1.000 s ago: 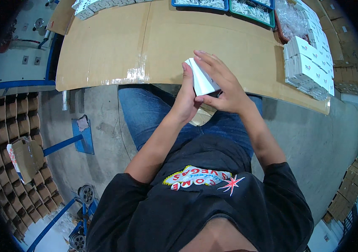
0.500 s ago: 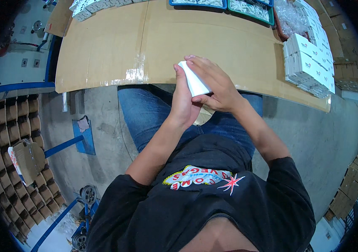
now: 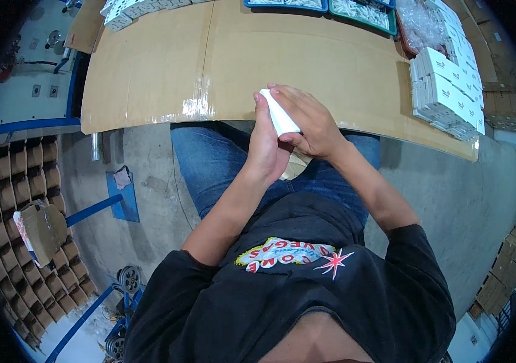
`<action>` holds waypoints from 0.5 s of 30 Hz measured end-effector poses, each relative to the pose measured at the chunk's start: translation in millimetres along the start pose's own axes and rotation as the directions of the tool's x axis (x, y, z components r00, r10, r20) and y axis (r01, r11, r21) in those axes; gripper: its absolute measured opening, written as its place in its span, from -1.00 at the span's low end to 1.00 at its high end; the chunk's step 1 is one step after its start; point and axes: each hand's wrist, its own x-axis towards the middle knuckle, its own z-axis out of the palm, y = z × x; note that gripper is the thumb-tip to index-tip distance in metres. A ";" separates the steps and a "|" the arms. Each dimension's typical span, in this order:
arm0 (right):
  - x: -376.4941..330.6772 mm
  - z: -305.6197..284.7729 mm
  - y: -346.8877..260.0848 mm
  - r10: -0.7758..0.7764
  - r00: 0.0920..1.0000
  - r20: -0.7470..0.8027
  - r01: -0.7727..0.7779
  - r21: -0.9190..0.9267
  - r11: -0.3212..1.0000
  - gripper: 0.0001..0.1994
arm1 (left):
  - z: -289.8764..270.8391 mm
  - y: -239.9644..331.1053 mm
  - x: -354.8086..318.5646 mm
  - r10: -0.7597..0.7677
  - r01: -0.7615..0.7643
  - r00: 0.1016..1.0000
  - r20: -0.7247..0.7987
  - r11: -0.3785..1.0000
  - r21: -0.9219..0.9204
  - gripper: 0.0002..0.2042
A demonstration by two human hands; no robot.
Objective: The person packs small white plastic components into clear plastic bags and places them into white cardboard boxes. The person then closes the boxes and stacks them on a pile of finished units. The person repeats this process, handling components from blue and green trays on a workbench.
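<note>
My left hand [image 3: 264, 144] and right hand [image 3: 313, 124] curl round a white box [image 3: 281, 115] by the near edge of the cardboard tabletop [image 3: 149, 66]. It runs far to trays [image 3: 285, 9], right to stacked boxes [image 3: 448, 100].

Brown divided cardboard racking [image 3: 16, 158] at left, blue metal bar [image 3: 94, 210], grey floor [image 3: 445, 199], stacked brown cartons [image 3: 503, 266] at right

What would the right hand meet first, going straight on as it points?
The right hand points up-left over the cardboard tabletop, so probably the white boxes on its far left; depth is unclear, so it might touch the tabletop sooner.
</note>
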 end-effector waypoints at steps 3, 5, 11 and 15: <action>-2.3 1.3 2.4 0.001 1.000 -0.012 -0.001 0.014 1.000 -0.22 | 2.4 -1.0 0.4 -0.013 0.013 1.000 -0.022 1.000 -0.003 -0.35; -3.1 2.1 3.0 0.003 1.000 -0.012 -0.003 0.023 1.000 -0.21 | 2.7 -1.5 0.1 -0.010 0.009 0.999 -0.035 1.000 -0.012 -0.35; -5.5 2.9 -0.7 0.080 0.996 0.050 -0.083 0.058 0.995 -0.26 | 2.9 5.0 0.5 -0.027 0.026 0.998 -0.059 1.000 -0.007 -0.37; 0.2 -6.7 -10.3 0.121 0.991 0.060 -0.127 0.110 0.986 -0.30 | 1.2 14.6 -2.4 -0.086 0.086 0.996 0.001 0.996 0.012 -0.37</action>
